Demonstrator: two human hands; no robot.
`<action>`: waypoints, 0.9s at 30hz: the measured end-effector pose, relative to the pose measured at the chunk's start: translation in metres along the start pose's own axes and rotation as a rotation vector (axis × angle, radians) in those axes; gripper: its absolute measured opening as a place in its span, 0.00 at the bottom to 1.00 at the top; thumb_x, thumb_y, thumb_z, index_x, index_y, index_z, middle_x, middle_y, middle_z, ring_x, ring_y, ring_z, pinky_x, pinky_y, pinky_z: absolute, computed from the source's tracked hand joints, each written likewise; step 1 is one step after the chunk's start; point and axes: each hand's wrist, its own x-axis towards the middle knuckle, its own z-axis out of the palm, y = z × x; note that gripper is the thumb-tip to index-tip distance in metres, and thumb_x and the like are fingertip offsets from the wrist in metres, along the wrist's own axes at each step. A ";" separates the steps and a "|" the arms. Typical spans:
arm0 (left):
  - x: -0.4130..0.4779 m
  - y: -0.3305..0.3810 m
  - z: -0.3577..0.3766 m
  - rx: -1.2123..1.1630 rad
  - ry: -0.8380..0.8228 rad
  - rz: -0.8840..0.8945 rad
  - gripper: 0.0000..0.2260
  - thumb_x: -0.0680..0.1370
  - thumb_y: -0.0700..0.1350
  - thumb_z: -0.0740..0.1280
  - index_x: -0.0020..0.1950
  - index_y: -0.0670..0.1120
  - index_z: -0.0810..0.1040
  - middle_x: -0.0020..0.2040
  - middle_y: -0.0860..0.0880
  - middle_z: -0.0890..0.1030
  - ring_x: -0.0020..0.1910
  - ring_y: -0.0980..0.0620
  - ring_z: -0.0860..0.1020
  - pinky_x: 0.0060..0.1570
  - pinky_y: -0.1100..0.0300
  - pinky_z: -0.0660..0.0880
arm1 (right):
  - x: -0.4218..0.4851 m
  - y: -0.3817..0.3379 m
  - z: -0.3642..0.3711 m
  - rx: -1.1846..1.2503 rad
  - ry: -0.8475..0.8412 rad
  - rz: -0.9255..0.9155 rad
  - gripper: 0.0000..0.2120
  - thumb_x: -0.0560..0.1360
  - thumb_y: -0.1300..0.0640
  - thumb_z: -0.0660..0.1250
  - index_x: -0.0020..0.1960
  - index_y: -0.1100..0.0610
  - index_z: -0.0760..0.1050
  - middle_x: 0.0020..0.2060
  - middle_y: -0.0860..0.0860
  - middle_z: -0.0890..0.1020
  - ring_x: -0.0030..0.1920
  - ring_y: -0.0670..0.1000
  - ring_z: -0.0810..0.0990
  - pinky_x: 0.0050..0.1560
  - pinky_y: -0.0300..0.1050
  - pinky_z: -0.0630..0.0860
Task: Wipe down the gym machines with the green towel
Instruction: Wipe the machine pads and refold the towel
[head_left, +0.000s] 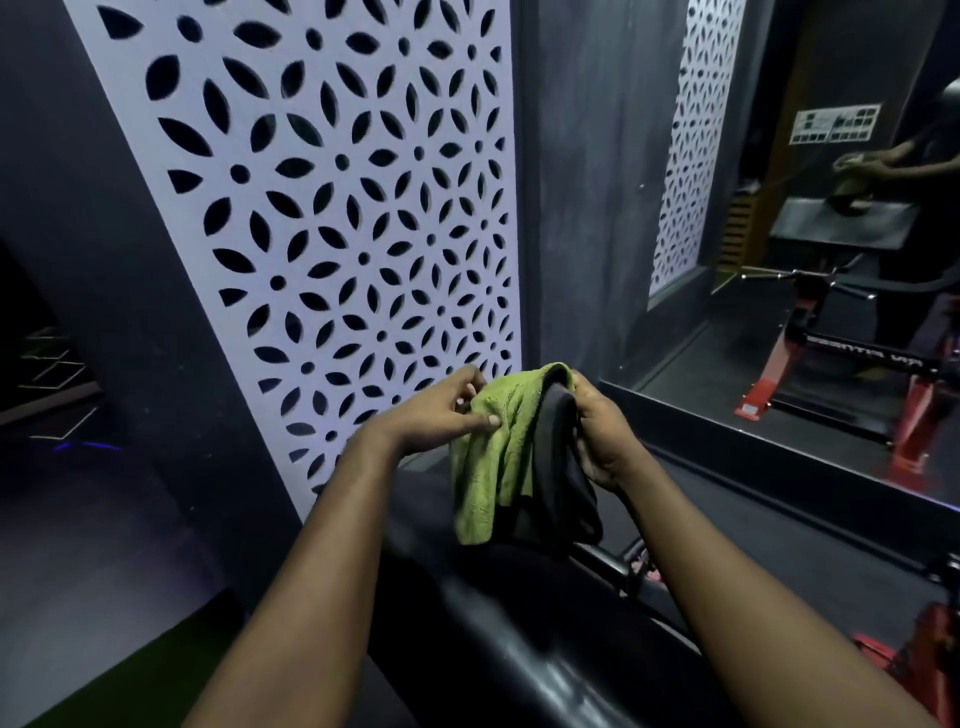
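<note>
The green towel (493, 457), green on one face and dark grey on the other, hangs folded in the air between both hands. My left hand (441, 410) pinches its upper left edge with thumb and fingers. My right hand (602, 431) grips its upper right fold, fingers curled round the cloth. Below the towel lies the black padded bench (509, 649) of a gym machine, with a black metal bar (608, 564) and red frame parts (930, 649) to its right.
A white lattice panel (332, 208) on a dark wall stands straight ahead. A large mirror (810, 260) at the right reflects the red-and-black machine and a person's arms. Dark floor (78, 545) spreads to the left.
</note>
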 end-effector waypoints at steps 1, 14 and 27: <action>0.001 0.004 -0.002 0.010 -0.018 -0.032 0.14 0.80 0.49 0.70 0.58 0.46 0.69 0.52 0.48 0.78 0.40 0.57 0.77 0.34 0.69 0.71 | 0.000 -0.002 -0.001 0.014 0.014 0.023 0.15 0.81 0.55 0.63 0.64 0.63 0.76 0.54 0.63 0.81 0.53 0.59 0.80 0.62 0.59 0.76; 0.013 0.032 -0.018 0.276 0.250 -0.152 0.21 0.78 0.55 0.71 0.65 0.48 0.72 0.58 0.49 0.73 0.48 0.48 0.79 0.41 0.55 0.78 | -0.001 0.015 -0.013 -0.087 0.016 0.288 0.25 0.84 0.45 0.50 0.48 0.51 0.85 0.46 0.51 0.86 0.43 0.50 0.84 0.47 0.53 0.79; -0.008 0.035 -0.040 0.376 0.114 -0.204 0.16 0.82 0.51 0.67 0.68 0.49 0.75 0.61 0.49 0.77 0.59 0.49 0.77 0.57 0.53 0.75 | 0.021 0.014 -0.002 -0.402 0.052 0.164 0.14 0.73 0.67 0.75 0.56 0.55 0.79 0.51 0.58 0.82 0.48 0.54 0.82 0.40 0.44 0.78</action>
